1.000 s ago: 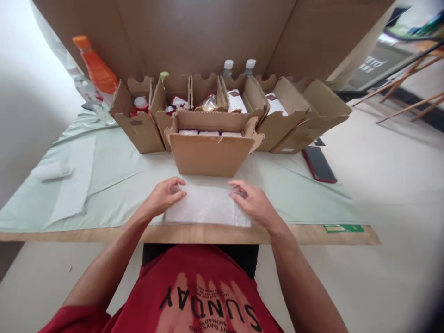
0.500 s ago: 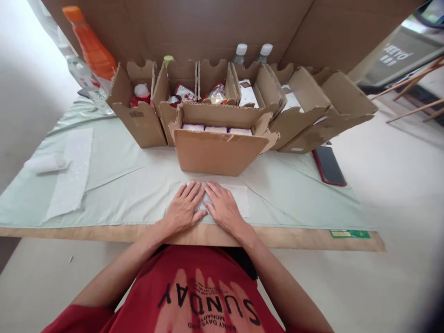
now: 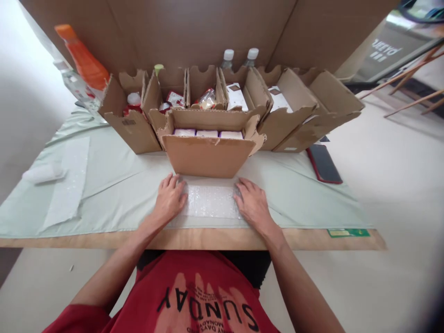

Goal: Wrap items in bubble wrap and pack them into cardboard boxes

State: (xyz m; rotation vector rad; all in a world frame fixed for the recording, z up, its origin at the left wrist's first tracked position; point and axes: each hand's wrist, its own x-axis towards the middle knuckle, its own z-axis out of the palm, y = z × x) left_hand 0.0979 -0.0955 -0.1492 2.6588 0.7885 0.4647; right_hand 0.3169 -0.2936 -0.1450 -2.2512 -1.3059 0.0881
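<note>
A rectangle of clear bubble wrap lies flat on the pale green cloth near the table's front edge. At its left end rests my left hand, fingers spread and holding nothing. My right hand lies at the opposite end, its fingers apart on the wrap's edge. Just beyond both hands stands a brown cardboard box, open at the top, with three white, purple-edged packs showing inside.
Behind it is a row of open cardboard bins with small packaged goods. Bottles, one an orange bottle, stand at the back. More bubble wrap and a white roll lie left; a dark phone-like object lies right.
My hands have slid apart from the middle of the bubble wrap to its two ends, uncovering its centre. The view has shifted slightly.
</note>
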